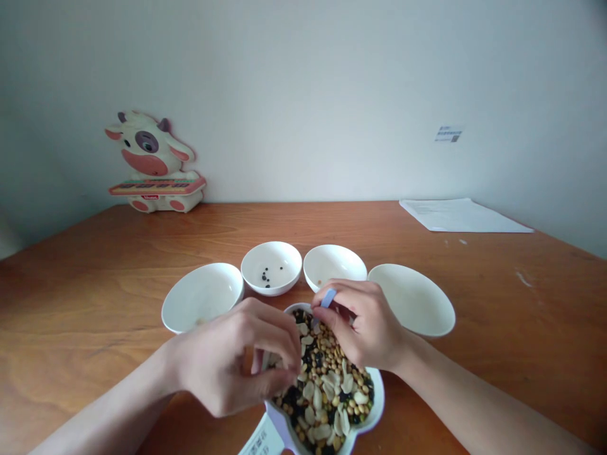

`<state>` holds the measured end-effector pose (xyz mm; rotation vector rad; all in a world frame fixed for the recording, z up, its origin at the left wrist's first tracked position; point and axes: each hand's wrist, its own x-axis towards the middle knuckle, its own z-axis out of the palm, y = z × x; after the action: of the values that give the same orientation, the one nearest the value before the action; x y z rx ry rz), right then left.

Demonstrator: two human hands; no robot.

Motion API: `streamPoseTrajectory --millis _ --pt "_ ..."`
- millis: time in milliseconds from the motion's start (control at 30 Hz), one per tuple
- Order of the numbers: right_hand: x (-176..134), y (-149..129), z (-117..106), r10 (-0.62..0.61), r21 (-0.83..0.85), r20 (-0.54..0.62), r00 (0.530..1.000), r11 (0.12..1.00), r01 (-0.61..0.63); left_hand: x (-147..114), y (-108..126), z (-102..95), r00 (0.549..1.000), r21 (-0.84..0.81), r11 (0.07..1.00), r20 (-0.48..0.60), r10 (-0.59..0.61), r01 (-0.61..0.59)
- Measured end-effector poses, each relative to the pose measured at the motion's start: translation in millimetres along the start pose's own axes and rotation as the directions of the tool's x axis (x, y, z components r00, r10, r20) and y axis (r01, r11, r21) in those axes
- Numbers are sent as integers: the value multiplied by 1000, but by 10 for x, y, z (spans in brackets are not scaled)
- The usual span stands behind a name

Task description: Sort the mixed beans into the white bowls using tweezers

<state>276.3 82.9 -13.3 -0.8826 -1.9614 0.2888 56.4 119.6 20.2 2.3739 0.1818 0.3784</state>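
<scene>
A white and lilac handled dish (378, 395) is filled with mixed soybeans, black beans and peanut halves (324, 432). Over its left side is my left hand (241, 357), thumb and fingertips pinched together low above the beans; anything between them is too small to make out. My right hand (363, 319) grips light blue tweezers (328, 297) over the far part of the dish, the tips pointing down into the beans. Behind the hands, a white bowl (284, 251) contains several black beans (265, 276). The bowl right of it (336, 256) has a small pale bean, partly hidden by my right hand.
A wide white bowl (203, 287) stands at the left, with something small and pale near its front rim. Another white bowl (412, 300) is at the right. Farther back on the wooden table (332, 221) are a cow-shaped toy keyboard (156, 164) and white papers (462, 215).
</scene>
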Motion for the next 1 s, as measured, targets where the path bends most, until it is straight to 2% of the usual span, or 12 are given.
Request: streamPoseTrajectory --millis 33,100,233,400,533,667,833,1000 --pt "3 -16 -18 12 -8 -39 999 1000 -13 11 -31 5 997 171 985 -71 5 7" --pt "6 -38 -47 32 -25 -91 995 999 -35 26 -99 14 997 427 904 -57 56 -27" --pt "10 -41 -55 46 -33 -96 994 998 -49 19 -185 51 996 540 837 30 86 -88" --pt "13 -28 -35 48 -36 -39 998 998 -50 -11 -205 102 997 625 777 39 60 -71" --pt "-2 -28 -19 50 -22 10 999 999 -50 -20 -182 83 998 594 802 22 57 -58" --pt "-4 -20 1 43 -6 19 999 999 -43 -10 -163 57 995 418 903 13 101 -97" --pt "-6 9 19 65 -16 43 997 998 -64 5 -200 87 988 253 963 -103 117 -88" --pt "-21 27 47 61 -17 83 995 998 -60 19 -201 95 974 221 969 -166 152 -113"
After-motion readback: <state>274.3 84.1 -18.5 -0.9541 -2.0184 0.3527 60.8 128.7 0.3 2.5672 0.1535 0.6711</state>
